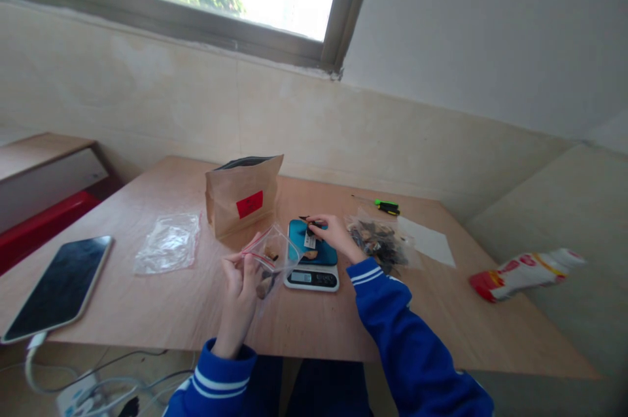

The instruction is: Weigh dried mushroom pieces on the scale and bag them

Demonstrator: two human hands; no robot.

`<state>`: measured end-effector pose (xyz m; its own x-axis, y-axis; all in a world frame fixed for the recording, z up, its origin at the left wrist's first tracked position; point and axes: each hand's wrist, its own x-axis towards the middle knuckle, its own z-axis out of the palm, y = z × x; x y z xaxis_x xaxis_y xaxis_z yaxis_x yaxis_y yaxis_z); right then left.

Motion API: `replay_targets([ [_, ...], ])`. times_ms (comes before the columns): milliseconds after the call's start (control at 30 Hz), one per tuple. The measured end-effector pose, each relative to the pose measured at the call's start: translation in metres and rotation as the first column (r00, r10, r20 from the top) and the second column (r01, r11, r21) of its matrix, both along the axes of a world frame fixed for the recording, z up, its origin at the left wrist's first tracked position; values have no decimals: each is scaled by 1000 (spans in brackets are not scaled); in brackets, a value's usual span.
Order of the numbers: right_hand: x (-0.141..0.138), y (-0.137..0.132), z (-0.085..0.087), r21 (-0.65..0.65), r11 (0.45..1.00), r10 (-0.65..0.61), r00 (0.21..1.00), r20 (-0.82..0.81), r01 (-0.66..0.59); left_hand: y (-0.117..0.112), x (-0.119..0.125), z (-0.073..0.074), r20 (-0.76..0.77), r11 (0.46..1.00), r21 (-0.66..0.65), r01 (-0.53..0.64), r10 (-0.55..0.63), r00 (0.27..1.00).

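While your left hand [238, 276] pinches the red-striped mouth of a clear zip bag [283, 240], left of the frame's lower centre, with brown pieces [265, 285] inside it, your right hand [336, 237] pinches a small dark piece [303, 218] over the blue-topped scale [322, 254] at lower centre. Right of the scale lies a clear bag of dark pieces [377, 241]; a paper pouch [227, 209] stands centre-left.
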<state>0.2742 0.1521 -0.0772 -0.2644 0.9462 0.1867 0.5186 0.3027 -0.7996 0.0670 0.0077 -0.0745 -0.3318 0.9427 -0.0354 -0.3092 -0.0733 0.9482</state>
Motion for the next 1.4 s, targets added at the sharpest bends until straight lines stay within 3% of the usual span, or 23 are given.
replay_targets([
  [200, 10, -3, 1, -70, 997, -46, 990, -131, 37, 1, 2, 3, -92, 996, 64, -56, 61, 994],
  [467, 24, -11, -4, -152, 986, -99, 975, -197, 69, -1, 3, 7, -70, 999, 34, -39, 41, 997],
  [667, 21, -18, -3, -71, 989, -133, 988, -73, 128, 0, 2, 1, -88, 1000, 27, -13, 15, 996],
  [1067, -4, -32, -11, 97, 981, -180, 972, 152, 167, 0, 3, 6, -83, 996, 86, -25, 33, 996],
  [1267, 6, -35, 16, 121, 968, -233, 966, 107, 220, 1, 4, 1, -51, 996, 84, -34, 39, 998],
  [1400, -6, -48, 55, 63, 979, -182, 974, -133, 192, 5, 6, -6, -6, 995, 101, -8, 9, 1000],
])
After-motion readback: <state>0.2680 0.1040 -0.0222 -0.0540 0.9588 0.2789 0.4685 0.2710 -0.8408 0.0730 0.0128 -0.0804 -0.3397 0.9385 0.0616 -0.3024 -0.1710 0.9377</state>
